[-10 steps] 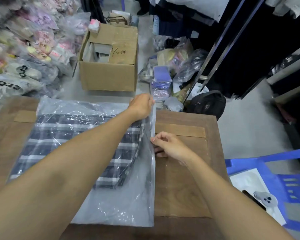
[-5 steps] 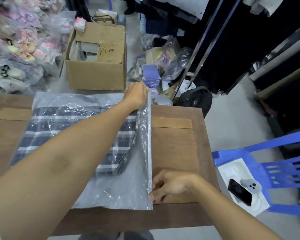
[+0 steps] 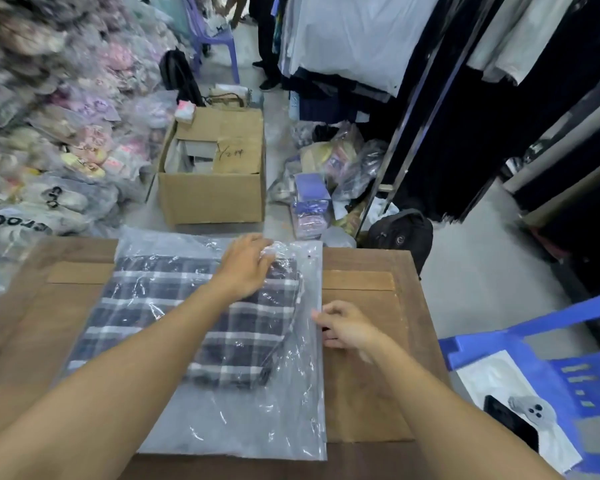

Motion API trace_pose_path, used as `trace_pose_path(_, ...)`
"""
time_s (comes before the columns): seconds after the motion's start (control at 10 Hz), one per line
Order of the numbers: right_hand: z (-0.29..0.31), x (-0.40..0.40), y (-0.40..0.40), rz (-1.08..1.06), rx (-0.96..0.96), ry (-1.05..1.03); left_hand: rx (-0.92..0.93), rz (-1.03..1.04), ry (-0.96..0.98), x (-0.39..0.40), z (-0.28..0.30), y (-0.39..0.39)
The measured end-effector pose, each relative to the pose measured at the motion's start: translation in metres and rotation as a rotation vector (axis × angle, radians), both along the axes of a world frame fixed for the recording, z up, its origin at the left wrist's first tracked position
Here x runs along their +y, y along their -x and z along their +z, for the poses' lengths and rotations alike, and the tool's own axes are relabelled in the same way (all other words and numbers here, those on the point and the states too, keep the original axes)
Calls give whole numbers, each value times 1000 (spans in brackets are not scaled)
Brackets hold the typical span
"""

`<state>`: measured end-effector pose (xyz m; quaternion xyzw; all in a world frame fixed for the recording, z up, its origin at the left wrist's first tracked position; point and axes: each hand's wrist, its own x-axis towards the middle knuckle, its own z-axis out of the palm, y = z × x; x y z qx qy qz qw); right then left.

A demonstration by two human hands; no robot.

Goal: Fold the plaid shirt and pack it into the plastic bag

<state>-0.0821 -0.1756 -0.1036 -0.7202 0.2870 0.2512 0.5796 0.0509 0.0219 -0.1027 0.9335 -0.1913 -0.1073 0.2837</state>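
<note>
The folded dark blue and white plaid shirt [image 3: 160,306] lies inside a clear plastic bag [image 3: 243,420] that rests flat on the wooden table [image 3: 364,375]. My left hand [image 3: 245,268] lies palm down on the bag over the shirt's far right corner, fingers spread. At the bag's right edge strip, my right hand [image 3: 347,327] has its curled fingertips touching the seal about halfway along. The bag's right flap lies flat on the table.
An open cardboard box [image 3: 212,199] stands on the floor beyond the table. Bagged shoes [image 3: 56,140] pile up at the left. A blue plastic chair [image 3: 548,368] with a phone [image 3: 511,420] sits at the right. A black backpack [image 3: 400,233] and a clothes rack are behind.
My right hand has moved from the bag's near corner back up along the right edge. My left hand has flattened onto the bag, and the raised flap now lies flat.
</note>
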Motion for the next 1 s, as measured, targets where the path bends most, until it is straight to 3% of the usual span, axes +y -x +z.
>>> trace_pose_path(0.2,5,-36,-12,71,81,119,-92,138,-273,98,6,23)
trace_pose_path(0.3,6,-50,-14,145,-7,654,-21,60,-356,110,6,42)
trace_pose_path(0.4,-1,-21,-8,286,-379,918,-12,-45,-374,99,-3,70)
trace_pose_path(0.5,-10,18,0,653,-449,951,-50,-72,-410,86,-19,88)
trace_pose_path(0.6,-26,35,7,749,-341,1042,-34,-110,-465,85,-30,85)
trace_pose_path(0.8,-31,45,5,700,-255,1086,-73,-193,-446,89,-33,65)
trace_pose_path(0.9,-16,46,-1,704,-207,1051,-69,-173,-376,89,-31,62)
trace_pose_path(1.0,7,46,-11,596,-291,916,-23,-58,-255,96,-25,57)
